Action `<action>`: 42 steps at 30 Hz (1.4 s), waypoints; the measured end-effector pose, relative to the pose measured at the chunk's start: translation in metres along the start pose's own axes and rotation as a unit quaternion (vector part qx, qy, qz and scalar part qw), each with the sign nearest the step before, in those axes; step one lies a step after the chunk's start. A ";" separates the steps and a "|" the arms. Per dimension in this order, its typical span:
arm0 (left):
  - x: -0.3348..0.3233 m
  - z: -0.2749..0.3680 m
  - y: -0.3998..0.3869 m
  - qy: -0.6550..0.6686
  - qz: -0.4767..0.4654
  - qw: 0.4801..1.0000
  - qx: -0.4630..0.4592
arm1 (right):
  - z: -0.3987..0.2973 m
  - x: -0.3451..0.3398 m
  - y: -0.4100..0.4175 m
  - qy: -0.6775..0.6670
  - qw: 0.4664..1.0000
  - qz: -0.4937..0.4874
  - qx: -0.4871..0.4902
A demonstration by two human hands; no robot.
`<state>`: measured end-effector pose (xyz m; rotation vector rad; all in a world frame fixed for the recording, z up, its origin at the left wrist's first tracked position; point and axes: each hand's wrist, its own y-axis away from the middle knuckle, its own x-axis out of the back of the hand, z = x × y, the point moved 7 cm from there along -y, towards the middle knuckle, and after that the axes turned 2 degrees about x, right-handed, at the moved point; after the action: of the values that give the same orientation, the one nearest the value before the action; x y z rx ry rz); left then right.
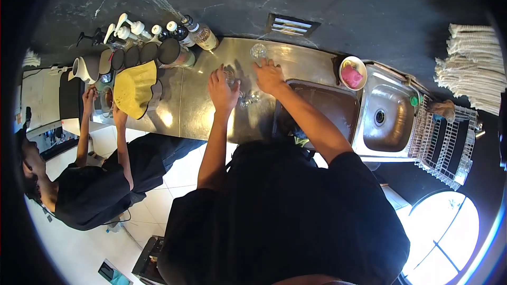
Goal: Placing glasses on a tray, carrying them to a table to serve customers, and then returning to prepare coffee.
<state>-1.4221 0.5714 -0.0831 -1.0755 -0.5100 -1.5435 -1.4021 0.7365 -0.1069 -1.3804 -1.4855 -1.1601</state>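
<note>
My left hand is over the stainless-steel counter, its fingers and thumb around a clear drinking glass. The fingers partly cover that glass. Further right, my right hand reaches toward the wall with its fingers apart. Its fingertips are right beside another clear glass; whether they touch it I cannot tell. Between my forearms, nearer my body, several small clear glass items stand close together on the metal.
Right of my hands are a brown tray, a bowl with a pink cloth, a sink and a wire dish rack. Bottles, lidded jars and a yellow cloth line the left. A co-worker handles a container there.
</note>
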 end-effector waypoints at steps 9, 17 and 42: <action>-0.077 0.038 -0.066 -0.018 -0.162 0.978 -0.133 | 0.028 -0.057 -0.025 0.094 0.977 -0.192 -0.022; -0.143 0.031 -0.088 -0.040 -0.259 0.949 -0.173 | 0.032 -0.063 -0.005 0.110 0.957 -0.250 -0.093; -0.079 -0.012 -0.026 0.821 -0.080 0.495 0.275 | 0.109 -0.017 0.042 -0.445 0.860 -0.163 -0.191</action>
<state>-1.4549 0.6116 -0.1495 1.1550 0.3271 -1.6348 -1.3549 0.8364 -0.1482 -2.1872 -2.2819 -1.0956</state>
